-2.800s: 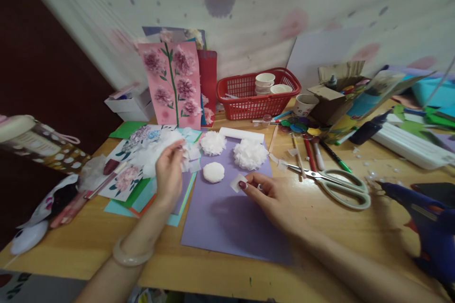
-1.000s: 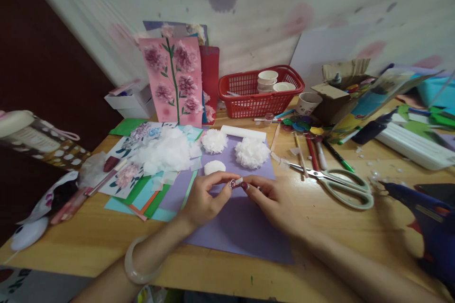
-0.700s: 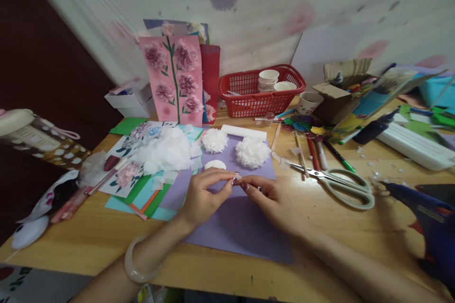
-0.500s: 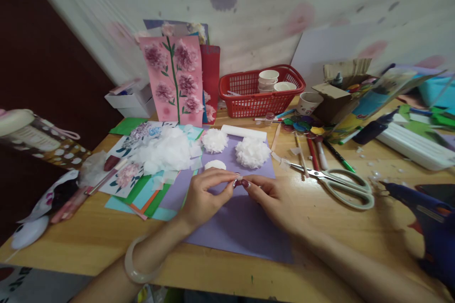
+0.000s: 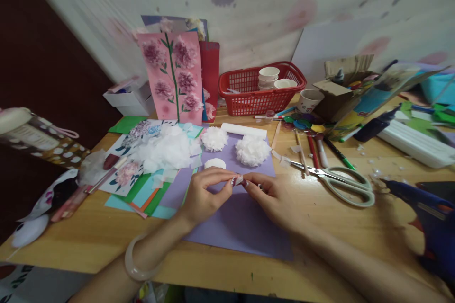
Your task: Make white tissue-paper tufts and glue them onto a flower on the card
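Note:
Over the purple paper, my left hand and my right hand meet at the fingertips. Both pinch a small piece of white tissue paper, mostly hidden by the fingers. Just beyond them lie a white tissue flower, a smaller tissue flower and a white paper disc partly behind my left hand. A loose pile of white tissue pieces rests to the left on coloured sheets. My left wrist wears a pale bangle.
Scissors and a blue glue gun lie to the right. Behind stand a red basket with white cups, a paper cup and a pink flower card. A white roll lies behind the flowers. Pens lie beyond the scissors.
The fingertips have shifted slightly around the small tissue piece, and a little more of its white shows. Both hands stay in nearly the same place; the other things have not moved.

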`<state>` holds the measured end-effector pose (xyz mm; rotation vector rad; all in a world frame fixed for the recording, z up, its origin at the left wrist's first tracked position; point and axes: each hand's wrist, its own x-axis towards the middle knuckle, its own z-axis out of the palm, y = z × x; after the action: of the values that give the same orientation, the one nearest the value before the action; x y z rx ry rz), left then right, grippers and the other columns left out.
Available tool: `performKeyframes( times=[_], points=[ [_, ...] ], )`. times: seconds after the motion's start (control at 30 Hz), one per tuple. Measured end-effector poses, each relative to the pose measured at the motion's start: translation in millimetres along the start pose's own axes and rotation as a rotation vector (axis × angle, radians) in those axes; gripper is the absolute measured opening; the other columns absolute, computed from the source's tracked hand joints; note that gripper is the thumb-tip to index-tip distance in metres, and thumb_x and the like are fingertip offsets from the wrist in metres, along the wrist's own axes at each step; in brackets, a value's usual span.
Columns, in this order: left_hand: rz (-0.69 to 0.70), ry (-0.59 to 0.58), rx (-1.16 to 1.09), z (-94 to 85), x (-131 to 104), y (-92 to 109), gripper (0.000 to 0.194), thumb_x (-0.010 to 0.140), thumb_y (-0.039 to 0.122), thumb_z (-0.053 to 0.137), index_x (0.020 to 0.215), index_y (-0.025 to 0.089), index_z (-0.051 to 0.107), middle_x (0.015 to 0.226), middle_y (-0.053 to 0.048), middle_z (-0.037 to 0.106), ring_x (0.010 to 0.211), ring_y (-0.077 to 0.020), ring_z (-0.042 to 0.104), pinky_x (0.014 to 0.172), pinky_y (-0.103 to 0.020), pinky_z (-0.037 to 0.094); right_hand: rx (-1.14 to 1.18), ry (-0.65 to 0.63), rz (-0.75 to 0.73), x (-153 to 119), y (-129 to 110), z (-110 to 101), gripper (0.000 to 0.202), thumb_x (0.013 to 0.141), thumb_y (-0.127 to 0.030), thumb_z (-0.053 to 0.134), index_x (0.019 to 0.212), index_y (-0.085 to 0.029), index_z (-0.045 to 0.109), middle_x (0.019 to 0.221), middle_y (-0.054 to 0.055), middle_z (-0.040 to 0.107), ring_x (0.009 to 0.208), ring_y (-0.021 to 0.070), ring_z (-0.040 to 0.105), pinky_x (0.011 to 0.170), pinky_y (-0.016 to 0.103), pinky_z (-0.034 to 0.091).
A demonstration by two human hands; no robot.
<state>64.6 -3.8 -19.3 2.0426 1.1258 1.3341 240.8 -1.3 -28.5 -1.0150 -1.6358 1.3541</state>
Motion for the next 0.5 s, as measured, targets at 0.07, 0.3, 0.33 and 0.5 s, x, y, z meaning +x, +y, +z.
performKeyframes(
  times=[0.07,0.3,0.33,0.5],
  points=[
    [-0.006,0.001,0.005,0.8,0.1,-0.6,0.018,0.078,0.008,0.063,0.081,0.019,0.076,0.083,-0.005,0.078,0.077,-0.0173,0.071,0.076,-0.029,0.057,0.006,0.001,0.017,-0.3,1.6,-0.1,0.030,0.089,-0.036,0.050,0.094,-0.018,0.073,0.077,0.002,0.067,0.078,0.0178,0.059,0.075,0.029,0.044],
    [-0.008,0.030,0.054,1.3,-0.8,-1.2,0.016,0.077,0.009,0.064,0.077,0.019,0.075,0.078,-0.003,0.077,0.073,-0.0177,0.071,0.077,-0.031,0.057,0.075,-0.020,0.110,-1.0,2.1,0.2,0.039,0.090,-0.046,0.047,0.087,-0.016,0.072,0.054,-0.005,0.035,0.051,0.0104,0.030,0.049,0.024,0.026],
    [-0.020,0.030,0.061,1.2,-1.0,-1.1,0.015,0.077,0.009,0.063,0.077,0.019,0.075,0.077,-0.003,0.077,0.074,-0.0179,0.071,0.077,-0.031,0.057,0.063,-0.020,0.098,-0.9,1.1,0.4,0.037,0.089,-0.045,0.049,0.087,-0.016,0.072,0.055,-0.005,0.039,0.052,0.0106,0.032,0.050,0.024,0.028],
    [-0.140,-0.003,0.014,1.2,-2.5,-1.0,0.014,0.079,0.013,0.061,0.082,0.018,0.074,0.082,-0.003,0.077,0.076,-0.0170,0.071,0.072,-0.027,0.058,0.029,-0.018,0.073,-0.6,-2.4,-0.3,0.032,0.088,-0.041,0.051,0.092,-0.018,0.072,0.073,0.002,0.064,0.067,0.0158,0.053,0.064,0.026,0.040]
  ],
)
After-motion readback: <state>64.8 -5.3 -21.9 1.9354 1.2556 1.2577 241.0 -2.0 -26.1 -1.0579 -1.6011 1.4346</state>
